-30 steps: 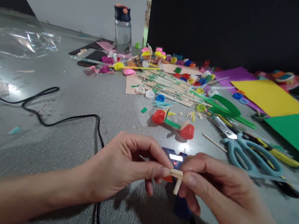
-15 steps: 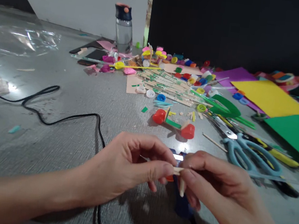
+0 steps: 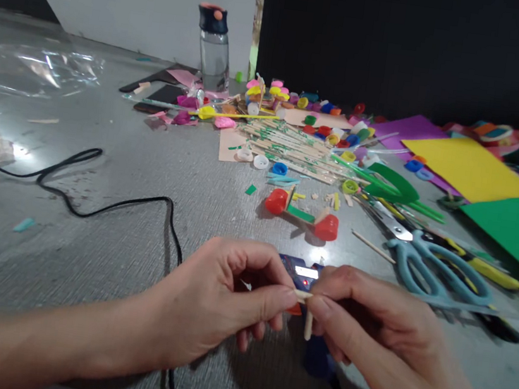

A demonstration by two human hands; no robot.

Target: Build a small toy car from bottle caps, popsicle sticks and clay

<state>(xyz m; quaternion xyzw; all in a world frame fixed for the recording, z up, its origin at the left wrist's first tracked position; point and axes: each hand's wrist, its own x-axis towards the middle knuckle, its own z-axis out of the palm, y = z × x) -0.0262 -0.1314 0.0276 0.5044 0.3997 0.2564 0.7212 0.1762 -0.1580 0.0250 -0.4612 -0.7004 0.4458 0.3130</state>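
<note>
Between thumb and fingers, my left hand (image 3: 237, 293) pinches one end of a short pale wooden stick (image 3: 302, 294). My right hand (image 3: 367, 317) closes on the other end, where a second short stick (image 3: 308, 326) points downward; whether the two are joined is hidden by the fingertips. Beneath both hands lies a dark blue glue gun (image 3: 317, 355) with a lit red light and an orange part, partly covered by my fingers. Just beyond it stands a small assembly of red caps (image 3: 326, 227) linked by a green strip (image 3: 301, 214) and bits of wood.
Blue-handled scissors (image 3: 441, 269) and a yellow-black cutter (image 3: 493, 273) lie at right, near green (image 3: 517, 232) and yellow sheets (image 3: 473, 171). Behind are wrapped sticks (image 3: 289, 147), coloured caps and a water bottle (image 3: 215, 54). A black cord (image 3: 114, 208) crosses the left side.
Both hands have shifted slightly, the left a little down and leftward. The downward stick has moved left and hangs straighter. More of the glue gun's top shows, including its red light.
</note>
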